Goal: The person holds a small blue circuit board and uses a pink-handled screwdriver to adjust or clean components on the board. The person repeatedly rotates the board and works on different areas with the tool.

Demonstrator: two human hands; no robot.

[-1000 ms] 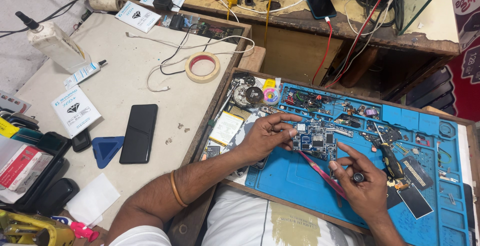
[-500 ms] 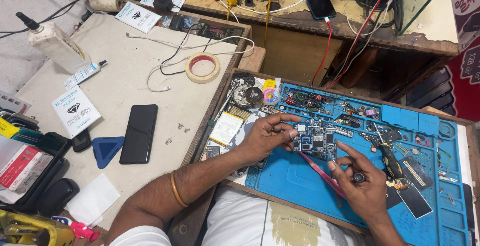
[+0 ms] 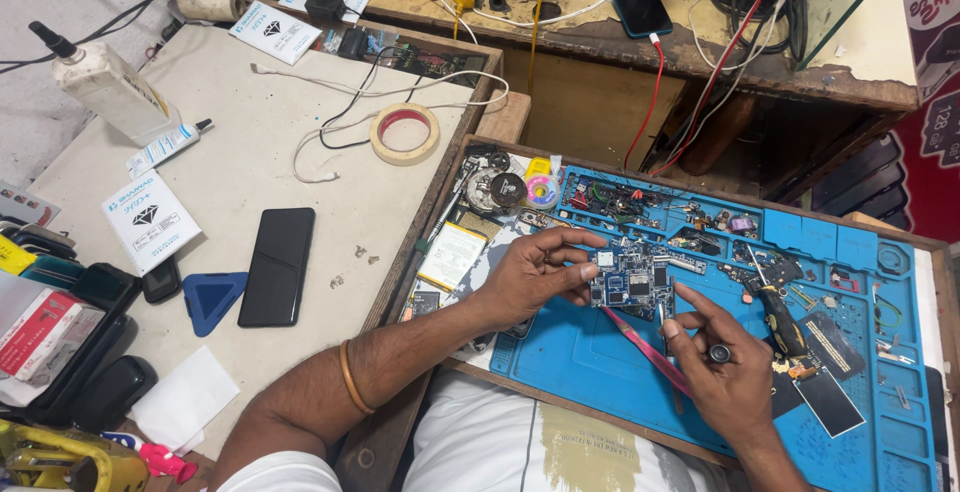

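Small blue circuit board [image 3: 628,279], likely light, stiff, easily broken. Pinched by left hand [image 3: 533,277] at left edge. Thin tool [image 3: 664,310] held in right hand [image 3: 722,372], touching near side.

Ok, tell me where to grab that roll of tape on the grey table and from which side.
Take the roll of tape by its rim, from above. It lies flat with its open core up, so fingers can pinch one wall, inside and outside. A white cable runs by its left edge; come in from the right.
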